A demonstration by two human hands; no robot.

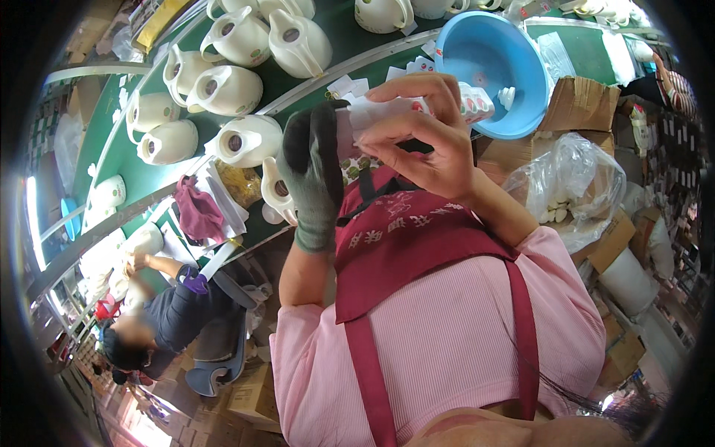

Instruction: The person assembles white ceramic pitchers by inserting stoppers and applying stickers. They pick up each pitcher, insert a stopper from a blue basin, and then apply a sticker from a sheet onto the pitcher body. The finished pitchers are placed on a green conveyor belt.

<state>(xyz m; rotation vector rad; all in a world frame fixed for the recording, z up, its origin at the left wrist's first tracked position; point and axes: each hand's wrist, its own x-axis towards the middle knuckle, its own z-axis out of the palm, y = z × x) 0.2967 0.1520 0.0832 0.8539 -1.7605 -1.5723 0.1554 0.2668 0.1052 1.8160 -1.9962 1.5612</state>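
Observation:
My left hand (313, 175) wears a dark grey-green glove and is raised in front of my chest. Its fingers are closed on one end of a small white stack of labels (477, 103) with red and green print. My bare right hand (424, 134) pinches the same stack from above, thumb and fingertips meeting on its white edge. Both hands hover over my maroon apron (417, 238), just short of the green conveyor belt (104, 160). The gloved fingers hide part of the stack.
Several white plastic jugs (298, 45) lie on the conveyor. A blue basin (484, 52) holding small white pieces sits right of them, beside cardboard boxes (581, 104) and a clear bag (573, 179) of white parts. A maroon cloth (197, 212) lies nearby. A co-worker (179, 313) sits lower left.

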